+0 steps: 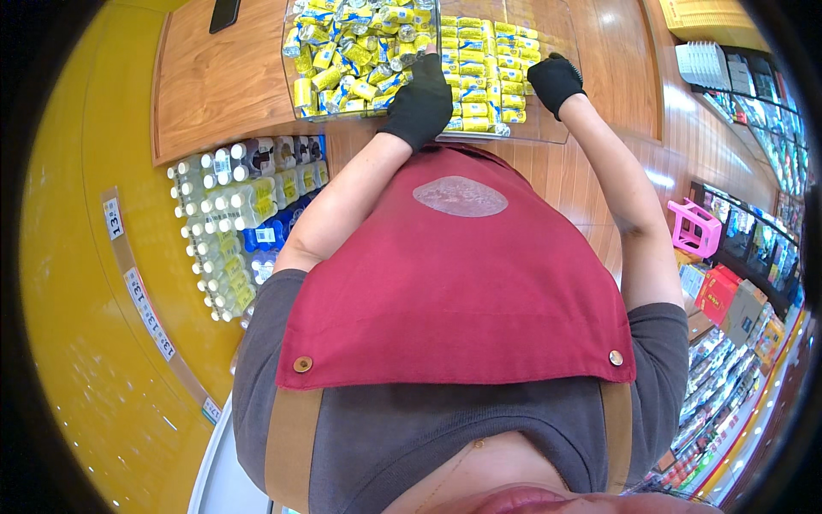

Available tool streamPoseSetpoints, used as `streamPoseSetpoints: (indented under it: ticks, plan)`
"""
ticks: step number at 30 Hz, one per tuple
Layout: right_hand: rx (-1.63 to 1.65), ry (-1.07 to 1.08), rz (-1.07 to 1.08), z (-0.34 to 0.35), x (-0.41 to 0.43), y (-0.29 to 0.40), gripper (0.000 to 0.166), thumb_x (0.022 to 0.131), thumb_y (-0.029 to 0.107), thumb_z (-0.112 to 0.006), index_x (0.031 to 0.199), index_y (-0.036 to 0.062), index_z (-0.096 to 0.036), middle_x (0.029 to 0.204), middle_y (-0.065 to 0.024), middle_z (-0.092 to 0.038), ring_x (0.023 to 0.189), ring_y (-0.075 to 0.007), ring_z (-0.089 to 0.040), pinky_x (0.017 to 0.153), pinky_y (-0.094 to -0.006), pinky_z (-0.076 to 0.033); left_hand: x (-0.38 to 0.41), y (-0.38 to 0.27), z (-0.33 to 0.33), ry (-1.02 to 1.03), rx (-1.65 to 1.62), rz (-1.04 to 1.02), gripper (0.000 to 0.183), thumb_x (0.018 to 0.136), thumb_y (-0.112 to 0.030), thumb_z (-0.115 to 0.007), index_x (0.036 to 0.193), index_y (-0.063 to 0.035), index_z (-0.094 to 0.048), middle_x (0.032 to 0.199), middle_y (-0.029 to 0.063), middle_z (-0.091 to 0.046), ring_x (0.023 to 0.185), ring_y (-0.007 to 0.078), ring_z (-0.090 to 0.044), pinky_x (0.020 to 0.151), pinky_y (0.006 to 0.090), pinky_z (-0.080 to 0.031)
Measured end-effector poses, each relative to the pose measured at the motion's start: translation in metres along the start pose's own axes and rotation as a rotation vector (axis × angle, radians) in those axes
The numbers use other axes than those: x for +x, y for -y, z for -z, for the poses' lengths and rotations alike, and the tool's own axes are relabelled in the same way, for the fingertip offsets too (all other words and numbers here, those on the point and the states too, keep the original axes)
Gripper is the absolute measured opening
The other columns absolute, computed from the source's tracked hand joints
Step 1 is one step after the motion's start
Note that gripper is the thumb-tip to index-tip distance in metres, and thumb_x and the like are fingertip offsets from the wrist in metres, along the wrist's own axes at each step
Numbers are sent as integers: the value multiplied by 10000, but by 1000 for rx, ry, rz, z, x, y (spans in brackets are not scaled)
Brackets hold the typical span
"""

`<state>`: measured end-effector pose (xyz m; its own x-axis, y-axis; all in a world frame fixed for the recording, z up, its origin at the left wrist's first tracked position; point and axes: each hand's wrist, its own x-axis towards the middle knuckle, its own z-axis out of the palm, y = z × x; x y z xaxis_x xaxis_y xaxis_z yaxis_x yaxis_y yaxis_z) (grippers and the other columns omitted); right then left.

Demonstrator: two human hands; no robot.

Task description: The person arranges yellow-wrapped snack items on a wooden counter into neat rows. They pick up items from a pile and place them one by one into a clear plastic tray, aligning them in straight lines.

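Observation:
My left hand (422, 96), in a black glove with bare fingertips, lies over the near wall between two clear plastic bins; its fingertips are at the divider and what they hold cannot be told. The left bin (359, 115) is full of loose yellow-wrapped small rolls (326, 78). In the right bin (546, 136), similar yellow rolls (474, 96) lie in neat rows. My right hand (555, 80), also gloved in black, is over this bin, just right of the rows. Its fingers are curled, and whether something is in them cannot be seen.
A black phone (225, 15) lies on the wooden counter (218, 83) at the upper left. Packs of white-capped bottles (225, 205) stand below the counter's edge. At the right are a pink plastic stool (695, 228), boxes (718, 295) and stocked shelves (761, 109).

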<state>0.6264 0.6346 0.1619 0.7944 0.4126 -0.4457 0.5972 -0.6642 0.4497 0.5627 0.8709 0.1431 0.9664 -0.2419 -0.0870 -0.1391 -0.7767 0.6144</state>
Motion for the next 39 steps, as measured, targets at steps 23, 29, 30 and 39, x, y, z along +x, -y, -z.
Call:
streamPoseSetpoints:
  ticks: [23, 29, 30, 39]
  plan:
    - [532, -35, -195, -29, 21, 23, 199, 768, 122, -485, 856, 74, -656, 903, -157, -637, 849, -297, -619, 732, -376, -500, 3, 5, 0, 106, 32, 36, 530, 867, -201, -419, 1254, 135, -285, 1309, 373, -245, 985, 395, -541, 710, 446, -496]
    - [833, -488, -238, -17, -29, 23, 210, 735, 231, -585, 784, 32, -629, 759, -181, -620, 733, -334, -603, 657, -417, -475, -13, 42, 63, -299, -224, 11, 496, 825, -257, -567, 1236, -23, -418, 1189, 199, -503, 1076, 300, -515, 909, 359, -398]
    - [925, -491, -305, -1, -45, 22, 255, 761, 255, -589, 870, 30, -639, 798, -184, -629, 753, -327, -608, 668, -406, -479, -12, 58, 76, -477, -209, -29, 472, 804, -240, -588, 1209, -45, -444, 1156, 181, -521, 1052, 301, -519, 888, 376, -410]
    - [1358, -391, -314, 11, -82, 30, 355, 806, 242, -609, 1057, -8, -590, 913, -171, -643, 783, -262, -636, 674, -315, -489, 44, 93, 138, -303, 596, 139, 656, 702, -345, -667, 1246, -96, -399, 1206, 133, -443, 1073, 326, -473, 823, 423, -445]
